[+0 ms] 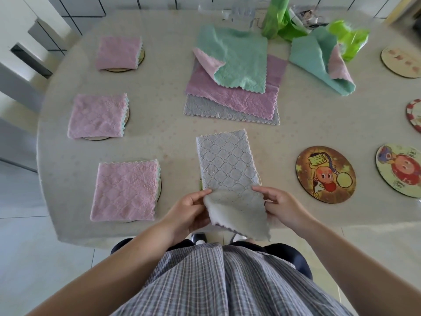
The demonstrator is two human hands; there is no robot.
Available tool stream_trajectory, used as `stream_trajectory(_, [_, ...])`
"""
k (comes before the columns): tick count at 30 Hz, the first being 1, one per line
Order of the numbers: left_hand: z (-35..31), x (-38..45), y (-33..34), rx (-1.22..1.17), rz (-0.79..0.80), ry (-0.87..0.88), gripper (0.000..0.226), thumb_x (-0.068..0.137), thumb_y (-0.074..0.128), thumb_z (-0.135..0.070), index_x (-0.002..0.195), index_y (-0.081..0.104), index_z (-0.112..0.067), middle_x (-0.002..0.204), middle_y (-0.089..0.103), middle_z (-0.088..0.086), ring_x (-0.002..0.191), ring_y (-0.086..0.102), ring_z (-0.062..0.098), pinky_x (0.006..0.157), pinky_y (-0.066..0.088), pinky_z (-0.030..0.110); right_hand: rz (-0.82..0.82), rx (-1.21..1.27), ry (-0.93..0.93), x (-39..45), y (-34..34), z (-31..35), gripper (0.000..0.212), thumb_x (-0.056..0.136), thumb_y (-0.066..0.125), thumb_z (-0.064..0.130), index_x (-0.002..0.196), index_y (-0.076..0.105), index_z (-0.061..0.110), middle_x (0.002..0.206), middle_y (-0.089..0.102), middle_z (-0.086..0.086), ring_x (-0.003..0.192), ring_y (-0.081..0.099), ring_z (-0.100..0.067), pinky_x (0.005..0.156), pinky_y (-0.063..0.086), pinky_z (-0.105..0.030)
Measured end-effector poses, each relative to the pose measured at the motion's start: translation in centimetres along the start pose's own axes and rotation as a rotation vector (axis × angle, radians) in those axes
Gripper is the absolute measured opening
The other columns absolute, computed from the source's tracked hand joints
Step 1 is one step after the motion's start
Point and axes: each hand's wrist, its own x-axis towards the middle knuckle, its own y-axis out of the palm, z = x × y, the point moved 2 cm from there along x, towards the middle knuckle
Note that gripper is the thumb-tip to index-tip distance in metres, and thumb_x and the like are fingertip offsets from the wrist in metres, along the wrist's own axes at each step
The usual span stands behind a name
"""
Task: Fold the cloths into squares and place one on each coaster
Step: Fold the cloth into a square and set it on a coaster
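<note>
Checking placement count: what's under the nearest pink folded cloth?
A coaster's dark rim shows past the right edge of the pink folded cloth. The rest of the coaster, including its picture, is covered.

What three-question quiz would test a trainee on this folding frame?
1. How many coasters already carry a folded pink cloth?
2. True or false: both hands grip the grey cloth.
3. Which cloth tops the centre stack: A green, B purple, C grey?

Key:
1. Three, along the left.
2. True: left hand and right hand pinch its near end.
3. A.
</note>
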Motion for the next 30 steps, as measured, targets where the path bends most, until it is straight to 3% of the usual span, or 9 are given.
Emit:
stream_trajectory(3, [-0.1, 0.0, 0.2, -0.014, -0.049, 0.051, 0.028, 0.090, 0.054, 0.000, 0.113, 0.060, -0.014, 0.090, 0.070, 0.004, 0.067, 0.067, 0.011, 0.058, 0.055, 0.022, -0.077, -0.106, -0.051, 0.0, 0.2, -0.2, 0.058, 0.083, 0.051, -0.008, 0.096, 0.064, 0.047, 0.102, 0.068, 0.011, 0.092, 0.064, -0.007, 0.084, 0.049, -0.022])
stream_trajectory(5, [-0.2, 0.3, 0.1, 0.025, -0.104, 0.060, 0.018, 0.090, 0.057, -0.006, 0.105, 0.066, -0.009, 0.087, 0.072, 0.007, 0.070, 0.068, 0.012, 0.060, 0.055, 0.023, -0.123, -0.099, -0.073, 0.3, 0.1, 0.2, 0.051, 0.083, 0.051, -0.011, 0.093, 0.066, 0.036, 0.091, 0.067, 0.010, 0.084, 0.063, -0.007, 0.076, 0.047, -0.017])
stream_trajectory(7, [-0.5, 0.5, 0.1, 0.066, -0.154, 0.072, 0.015, 0.090, 0.058, -0.015, 0.098, 0.068, -0.006, 0.090, 0.072, 0.010, 0.073, 0.067, 0.014, 0.065, 0.056, 0.025, -0.153, -0.060, -0.104, 0.5, 0.0, 0.9, 0.036, 0.083, 0.055, -0.009, 0.085, 0.068, 0.025, 0.080, 0.067, 0.006, 0.076, 0.061, -0.013, 0.071, 0.047, -0.024])
stream_trajectory(11, [-1.6, 1.0, 0.6, 0.070, -0.231, 0.132, 0.028, 0.087, 0.060, -0.032, 0.096, 0.066, -0.006, 0.086, 0.074, 0.009, 0.067, 0.066, 0.013, 0.067, 0.055, 0.029, -0.187, -0.136, -0.150, 1.2, -0.7, 2.3, 0.019, 0.089, 0.060, 0.021, 0.074, 0.065, 0.032, 0.059, 0.062, 0.004, 0.053, 0.051, -0.013, 0.055, 0.041, -0.029])
stream_trajectory(15, [-3.5, 1.8, 1.1, 0.045, -0.322, 0.176, 0.028, 0.089, 0.059, -0.031, 0.092, 0.066, -0.004, 0.071, 0.069, 0.004, 0.059, 0.065, 0.014, 0.061, 0.055, 0.028, -0.173, -0.161, -0.163, 2.7, -1.7, 4.4, 0.023, 0.091, 0.056, 0.032, 0.078, 0.069, 0.018, 0.048, 0.049, 0.008, 0.043, 0.035, -0.008, 0.047, 0.027, -0.024])
stream_trajectory(21, [-4.8, 3.6, 0.7, 0.191, -0.393, 0.101, 0.032, 0.090, 0.058, -0.034, 0.090, 0.063, -0.002, 0.063, 0.059, 0.004, 0.053, 0.058, 0.017, 0.076, 0.057, 0.045, -0.119, -0.325, -0.022, 5.8, -2.1, 6.0, 0.029, 0.091, 0.055, 0.038, 0.085, 0.069, 0.014, 0.056, 0.053, 0.004, 0.049, 0.043, -0.009, 0.048, 0.029, -0.024])
stream_trajectory(25, [-5.2, 3.8, 0.3, 0.589, -0.511, 0.192, 0.027, 0.090, 0.053, -0.043, 0.093, 0.059, -0.017, 0.077, 0.063, -0.003, 0.068, 0.061, 0.012, 0.066, 0.054, 0.031, -0.149, -0.298, -0.034, 6.5, -2.3, 6.5, 0.022, 0.089, 0.057, 0.040, 0.104, 0.055, 0.024, 0.085, 0.059, 0.013, 0.074, 0.054, -0.002, 0.058, 0.039, -0.016])
stream_trajectory(27, [-5.3, 3.9, 0.2, 0.623, -0.559, 0.274, 0.026, 0.088, 0.057, -0.041, 0.102, 0.052, -0.020, 0.090, 0.061, -0.006, 0.079, 0.059, 0.008, 0.060, 0.046, 0.020, -0.186, -0.220, -0.090, 6.6, -2.3, 6.8, 0.039, 0.088, 0.059, 0.037, 0.123, 0.046, 0.023, 0.093, 0.056, 0.016, 0.083, 0.054, 0.000, 0.061, 0.037, -0.012])
stream_trajectory(30, [-5.6, 4.0, 0.2, 0.553, -0.521, 0.361, 0.040, 0.087, 0.060, -0.035, 0.120, 0.044, -0.020, 0.100, 0.058, -0.008, 0.089, 0.058, 0.006, 0.065, 0.047, 0.017, -0.124, -0.175, -0.157, 6.8, -1.9, 7.1, 0.052, 0.088, 0.060, 0.033, 0.135, 0.037, 0.030, 0.105, 0.057, 0.013, 0.092, 0.053, -0.002, 0.066, 0.037, -0.010])
